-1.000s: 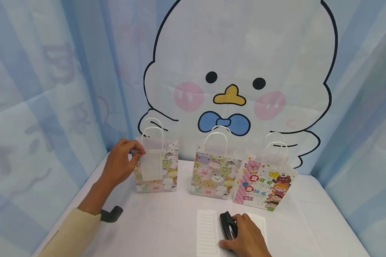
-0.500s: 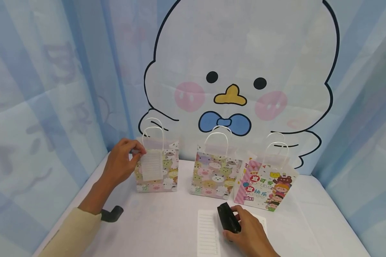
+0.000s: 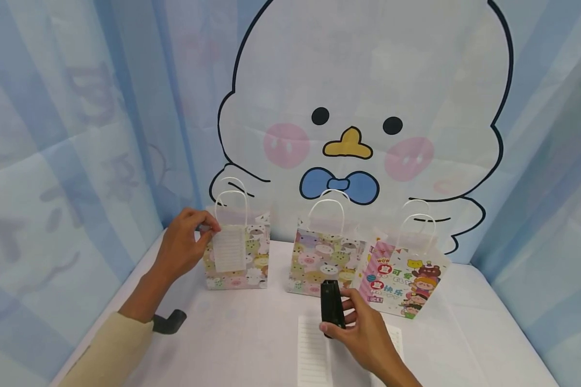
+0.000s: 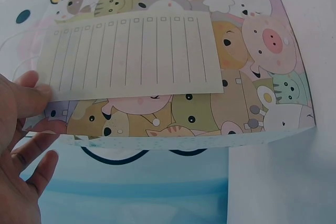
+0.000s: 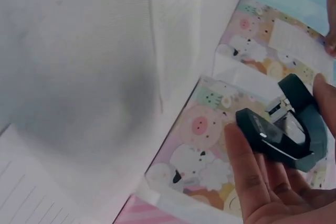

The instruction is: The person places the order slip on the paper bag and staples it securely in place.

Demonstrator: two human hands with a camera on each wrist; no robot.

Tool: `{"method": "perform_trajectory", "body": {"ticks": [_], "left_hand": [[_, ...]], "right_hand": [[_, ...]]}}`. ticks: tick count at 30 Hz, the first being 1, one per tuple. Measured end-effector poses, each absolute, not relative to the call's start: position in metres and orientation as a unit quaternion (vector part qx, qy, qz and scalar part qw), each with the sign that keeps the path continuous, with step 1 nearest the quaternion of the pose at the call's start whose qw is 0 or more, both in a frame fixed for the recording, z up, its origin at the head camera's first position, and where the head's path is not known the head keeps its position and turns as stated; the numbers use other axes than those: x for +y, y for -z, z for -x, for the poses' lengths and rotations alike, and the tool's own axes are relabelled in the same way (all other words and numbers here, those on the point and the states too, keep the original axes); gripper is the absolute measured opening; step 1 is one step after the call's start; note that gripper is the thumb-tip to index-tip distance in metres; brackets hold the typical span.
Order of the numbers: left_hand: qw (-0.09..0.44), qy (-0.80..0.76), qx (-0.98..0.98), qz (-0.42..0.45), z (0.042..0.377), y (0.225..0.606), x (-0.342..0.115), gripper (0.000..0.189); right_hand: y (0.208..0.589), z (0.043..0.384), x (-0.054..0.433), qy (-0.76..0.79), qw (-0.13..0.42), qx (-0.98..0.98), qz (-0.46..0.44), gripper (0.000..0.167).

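Note:
My left hand pinches a lined paper slip against the upper front of the leftmost gift bag. Thumb on the slip's top corner, it holds the slip flat over the printed animal faces, as the left wrist view shows. That slip has a row of small checkboxes. My right hand grips a black stapler in the air, in front of the middle gift bag. In the right wrist view the stapler's arms stand apart, between thumb and fingers.
A third gift bag, with pink stripes and cartoon figures, stands at the right. Two more lined slips lie on the white table: one slip left of my right forearm, another slip partly hidden behind it. A patterned curtain hangs behind.
My right hand has lifted the stapler off the table from between the loose slips and carried it forward and slightly left, turning it more upright. My left hand stays on the bag.

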State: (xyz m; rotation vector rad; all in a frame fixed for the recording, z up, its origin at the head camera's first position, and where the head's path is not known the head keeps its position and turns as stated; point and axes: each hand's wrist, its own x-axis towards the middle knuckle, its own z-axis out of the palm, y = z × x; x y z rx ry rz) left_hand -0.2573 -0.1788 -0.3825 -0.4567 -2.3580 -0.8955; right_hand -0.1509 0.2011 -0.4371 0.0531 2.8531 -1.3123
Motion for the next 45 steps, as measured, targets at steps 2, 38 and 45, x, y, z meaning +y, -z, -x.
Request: {"method": "perform_trajectory", "body": {"ticks": [2,38,45], "left_hand": [[0.284,0.335,-0.882,0.170,0.257,0.382,-0.179,0.020],[0.276,0.337,-0.886,0.160,0.257,0.382,-0.179,0.018],[0.276,0.336,-0.886,0.161,0.256,0.382,-0.180,0.017]], "right_hand": [[0.435,0.154,0.197,0.452,0.000,0.892,-0.014,0.074],[0.394,0.199,0.097,0.555,-0.040,0.810,0.184,0.064],[0.382,0.211,0.080,0.558,-0.035,0.799,0.221,0.059]]}}
